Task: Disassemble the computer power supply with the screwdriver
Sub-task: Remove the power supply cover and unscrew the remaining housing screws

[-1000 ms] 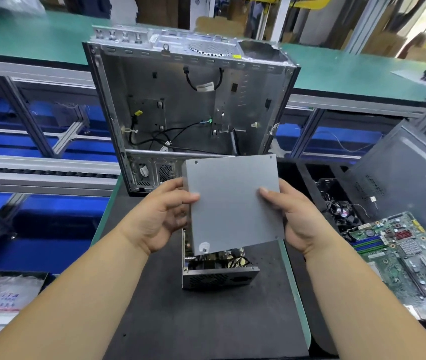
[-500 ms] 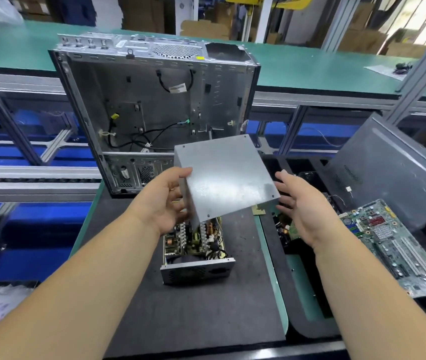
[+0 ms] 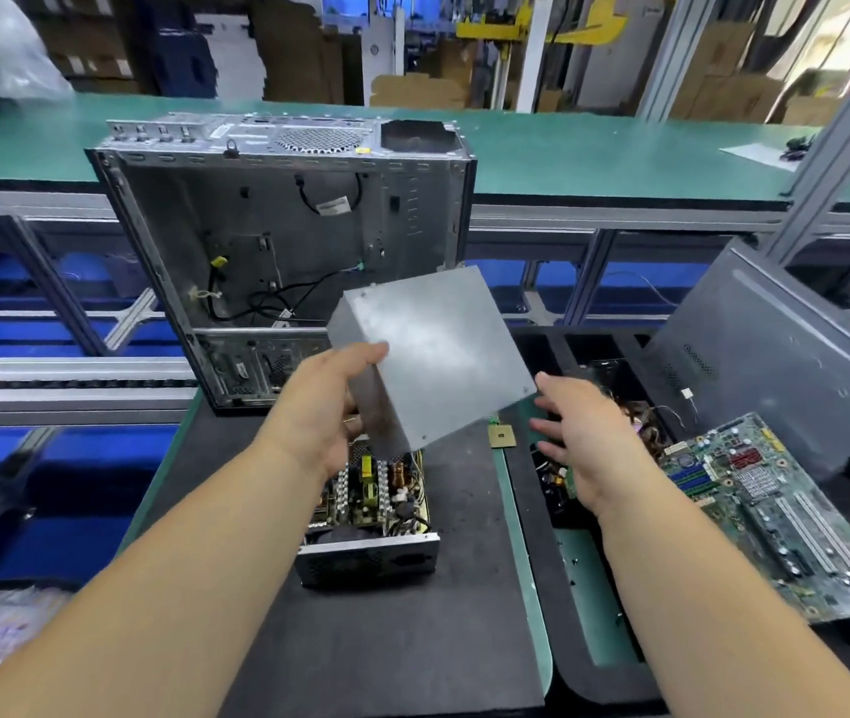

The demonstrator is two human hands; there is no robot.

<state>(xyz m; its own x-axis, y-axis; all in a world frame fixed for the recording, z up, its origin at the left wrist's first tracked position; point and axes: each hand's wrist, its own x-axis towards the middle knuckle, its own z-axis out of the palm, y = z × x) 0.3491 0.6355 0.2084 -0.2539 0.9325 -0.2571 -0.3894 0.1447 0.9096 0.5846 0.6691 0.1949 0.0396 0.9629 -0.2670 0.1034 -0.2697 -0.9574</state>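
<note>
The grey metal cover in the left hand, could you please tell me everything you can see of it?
The power supply cover is a bent sheet of dull grey metal, apparently bare steel, with one broad flat face and at least one folded side wall. Small screw holes dot its edges. It is lifted clear and tilted above the open power supply, whose circuit board is exposed on the black mat. The left hand grips its near-left corner; the right hand is open just beside its lower right corner, not visibly touching.

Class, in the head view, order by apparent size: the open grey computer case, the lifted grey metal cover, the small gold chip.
1. Open grey computer case
2. Lifted grey metal cover
3. Small gold chip
</note>
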